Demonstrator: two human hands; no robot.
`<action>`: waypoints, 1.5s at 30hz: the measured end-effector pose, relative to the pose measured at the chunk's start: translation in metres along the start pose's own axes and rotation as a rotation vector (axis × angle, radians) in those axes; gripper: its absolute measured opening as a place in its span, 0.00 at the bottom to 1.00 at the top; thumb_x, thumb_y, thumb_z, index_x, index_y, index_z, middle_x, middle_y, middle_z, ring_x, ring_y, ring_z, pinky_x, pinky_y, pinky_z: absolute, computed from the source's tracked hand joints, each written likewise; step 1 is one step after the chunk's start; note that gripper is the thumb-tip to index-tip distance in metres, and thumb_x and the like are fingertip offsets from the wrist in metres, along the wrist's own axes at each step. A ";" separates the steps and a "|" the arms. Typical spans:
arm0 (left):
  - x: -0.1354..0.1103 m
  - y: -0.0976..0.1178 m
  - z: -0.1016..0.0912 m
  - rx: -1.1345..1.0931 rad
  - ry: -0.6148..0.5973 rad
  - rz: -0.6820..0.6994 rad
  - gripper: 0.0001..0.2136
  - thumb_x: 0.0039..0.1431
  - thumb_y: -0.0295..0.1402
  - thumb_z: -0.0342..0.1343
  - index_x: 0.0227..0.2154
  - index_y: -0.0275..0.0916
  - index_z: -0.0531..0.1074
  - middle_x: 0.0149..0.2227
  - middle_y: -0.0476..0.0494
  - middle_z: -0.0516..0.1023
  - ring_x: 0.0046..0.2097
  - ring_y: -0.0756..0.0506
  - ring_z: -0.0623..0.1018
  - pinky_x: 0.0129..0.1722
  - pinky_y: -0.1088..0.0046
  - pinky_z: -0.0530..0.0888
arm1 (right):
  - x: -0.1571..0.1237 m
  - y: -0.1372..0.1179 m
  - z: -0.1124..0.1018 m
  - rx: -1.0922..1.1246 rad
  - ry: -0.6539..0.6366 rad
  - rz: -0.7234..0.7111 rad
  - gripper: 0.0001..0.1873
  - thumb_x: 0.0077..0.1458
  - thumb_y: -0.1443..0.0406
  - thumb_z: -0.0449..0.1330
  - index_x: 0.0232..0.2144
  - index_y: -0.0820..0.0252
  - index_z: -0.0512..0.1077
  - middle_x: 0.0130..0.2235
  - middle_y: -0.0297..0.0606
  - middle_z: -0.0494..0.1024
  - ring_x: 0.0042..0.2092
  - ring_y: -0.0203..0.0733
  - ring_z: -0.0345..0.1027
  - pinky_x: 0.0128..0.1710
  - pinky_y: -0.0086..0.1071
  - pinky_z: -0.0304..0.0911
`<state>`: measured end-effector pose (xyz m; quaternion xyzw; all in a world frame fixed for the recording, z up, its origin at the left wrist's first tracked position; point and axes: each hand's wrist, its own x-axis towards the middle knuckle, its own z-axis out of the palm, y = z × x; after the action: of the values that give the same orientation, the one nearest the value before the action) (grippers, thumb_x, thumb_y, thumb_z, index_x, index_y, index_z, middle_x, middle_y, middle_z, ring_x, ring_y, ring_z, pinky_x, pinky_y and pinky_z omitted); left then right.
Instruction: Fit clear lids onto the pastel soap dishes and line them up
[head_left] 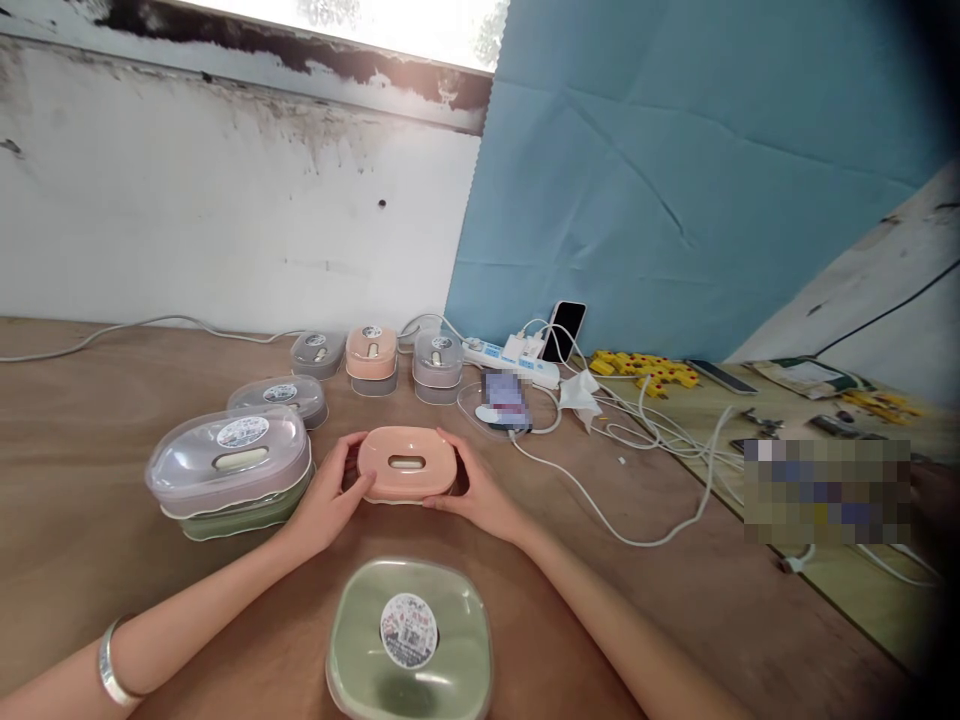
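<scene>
A small pink oval box [407, 464] with a slot in its lid sits on the wooden table [90, 540]. My left hand [328, 497] grips its left end, thumb on the front edge. My right hand [471, 489] grips its right end, fingers curled round the side. A silver bangle is on my left wrist. Just in front of me stands a green box [410, 650] with a clear lid and a round label.
A larger clear-lidded green box [229, 470] sits left of my hands. Several smaller grey and pink boxes [371, 357] stand behind. A power strip [510, 358], a phone [564, 330], white cables [645, 470] and yellow pieces [645, 368] lie to the right.
</scene>
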<state>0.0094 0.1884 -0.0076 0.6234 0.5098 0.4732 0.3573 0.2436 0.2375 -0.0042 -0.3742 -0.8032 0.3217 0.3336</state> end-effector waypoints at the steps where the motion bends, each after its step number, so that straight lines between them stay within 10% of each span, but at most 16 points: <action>1: 0.000 0.000 0.000 -0.001 -0.001 0.000 0.18 0.60 0.36 0.51 0.52 0.40 0.60 0.54 0.39 0.66 0.55 0.40 0.69 0.56 0.58 0.64 | 0.000 0.000 0.000 0.000 0.001 -0.001 0.45 0.41 0.56 0.70 0.59 0.53 0.54 0.61 0.45 0.60 0.61 0.51 0.55 0.59 0.47 0.52; 18: 0.000 -0.002 0.000 0.086 0.012 0.009 0.18 0.60 0.37 0.49 0.52 0.40 0.59 0.53 0.38 0.67 0.53 0.41 0.70 0.53 0.60 0.67 | -0.001 0.001 0.000 0.006 -0.036 0.040 0.47 0.44 0.54 0.68 0.61 0.51 0.51 0.63 0.44 0.57 0.62 0.51 0.53 0.60 0.47 0.51; 29: -0.005 -0.002 0.004 0.479 -0.031 0.083 0.36 0.50 0.40 0.58 0.61 0.36 0.53 0.58 0.30 0.63 0.58 0.28 0.61 0.55 0.46 0.55 | -0.001 0.002 0.000 -0.223 -0.015 0.000 0.48 0.39 0.49 0.68 0.60 0.54 0.56 0.58 0.45 0.65 0.57 0.54 0.59 0.55 0.47 0.56; 34: -0.006 -0.002 0.003 0.549 -0.093 0.111 0.36 0.53 0.39 0.55 0.63 0.38 0.50 0.59 0.31 0.63 0.59 0.28 0.60 0.56 0.46 0.53 | -0.001 0.007 -0.009 -0.334 0.218 -0.043 0.21 0.61 0.58 0.50 0.56 0.53 0.61 0.57 0.42 0.65 0.59 0.48 0.56 0.59 0.45 0.52; 39: -0.007 0.005 0.002 0.581 -0.099 0.117 0.37 0.56 0.41 0.53 0.64 0.39 0.44 0.62 0.31 0.57 0.61 0.29 0.58 0.56 0.47 0.53 | 0.005 0.024 -0.028 -0.404 0.420 0.075 0.21 0.55 0.67 0.53 0.52 0.62 0.66 0.58 0.50 0.62 0.63 0.58 0.42 0.61 0.56 0.36; 45: -0.006 0.008 0.001 0.581 -0.118 0.116 0.27 0.56 0.40 0.52 0.58 0.40 0.57 0.59 0.34 0.62 0.59 0.31 0.62 0.55 0.48 0.55 | 0.005 0.029 -0.035 -0.232 0.500 0.079 0.05 0.50 0.69 0.57 0.30 0.57 0.73 0.39 0.46 0.76 0.60 0.57 0.52 0.61 0.56 0.37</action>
<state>0.0126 0.1808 -0.0019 0.7539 0.5657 0.2902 0.1652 0.2794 0.2659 -0.0047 -0.5087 -0.7123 0.1382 0.4635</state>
